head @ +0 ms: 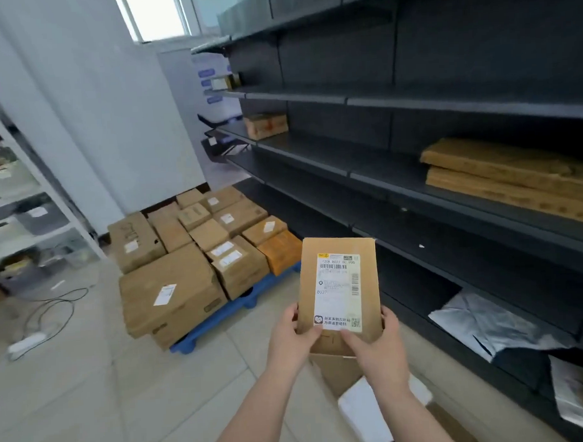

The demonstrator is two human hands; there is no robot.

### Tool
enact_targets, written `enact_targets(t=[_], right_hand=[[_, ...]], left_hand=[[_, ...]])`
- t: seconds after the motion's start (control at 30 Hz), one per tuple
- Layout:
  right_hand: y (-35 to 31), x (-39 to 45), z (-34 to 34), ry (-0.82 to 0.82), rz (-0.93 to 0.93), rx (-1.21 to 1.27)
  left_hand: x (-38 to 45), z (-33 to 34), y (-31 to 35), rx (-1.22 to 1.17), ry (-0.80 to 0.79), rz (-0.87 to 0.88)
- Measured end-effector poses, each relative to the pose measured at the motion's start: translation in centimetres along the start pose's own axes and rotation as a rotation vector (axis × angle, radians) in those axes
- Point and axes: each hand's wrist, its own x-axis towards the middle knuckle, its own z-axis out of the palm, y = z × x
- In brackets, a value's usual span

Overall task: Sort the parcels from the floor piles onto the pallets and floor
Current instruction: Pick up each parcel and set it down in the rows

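Your left hand [290, 337] and right hand [377, 342] both grip the near, lower end of a small brown parcel [339, 285], thumbs curled onto its labelled face. You hold it in the air over the tiled floor [90, 380], and most of it stands above and beyond your fingers. Its long axis runs upright, away from you, label [339, 290] facing you, top edge tilted slightly back. Beyond it, boxes [198, 255] sit packed on a blue pallet [220, 314]. Dark shelving [448, 167] runs along your right.
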Motion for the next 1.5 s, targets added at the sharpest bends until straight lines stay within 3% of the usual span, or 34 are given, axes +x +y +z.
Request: enact_targets(t=[0.33,0.6,1.0,1.27,1.5], right_hand=[[-6.2,0.8,22.2,-0.158,-0.092,-0.039],[-9.1,7.5,33.7,-0.215,-0.122,-0.093],[-14.5,27.0,49.2,-0.390,-0.106,-0.172],[-15.4,37.0,57.3,-0.354,-0.007,-0.242],[-17.1,45.5,64.5,-0.225,0.133,-0.278]], left_hand=[[10.9,-19.0,-6.5,0.008,0.142,-0.036],[21.6,-25.7,-8.3,0.011,0.206,-0.109],[42.3,-31.1,-5.6,-0.032,0.272,-0.180],[56.0,-32.8,-6.3,-0.026,0.177,-0.212],[70.7,-35.1,-8.2,0.032,-0.033,-0.128]])
